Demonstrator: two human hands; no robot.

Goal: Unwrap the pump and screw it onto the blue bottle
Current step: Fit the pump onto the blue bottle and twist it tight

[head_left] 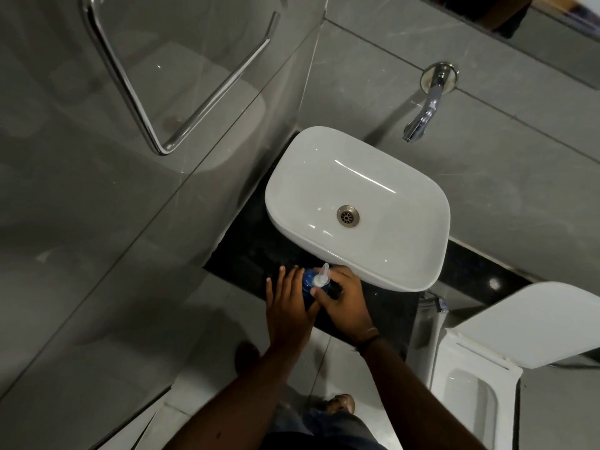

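Two hands work at the front edge of the dark desk, just before the white basin (357,206). The blue bottle (306,284) stands on the desk (256,251) between both hands, near the front rim of the basin. The left hand (289,306) lies against the left side of the bottle, fingers extended and spread; whether it grips the bottle cannot be told. The right hand (344,303) is curled around the right side of the bottle at the neck, thumb touching the white collar of the pump (321,277). The pump sits on the bottle mouth, its nozzle still covered by clear wrap, pointing toward the basin. A chrome tap (425,105) projects from the wall above the rear of the basin. A toilet (487,368) with raised lid stands beyond the right end of the desk.
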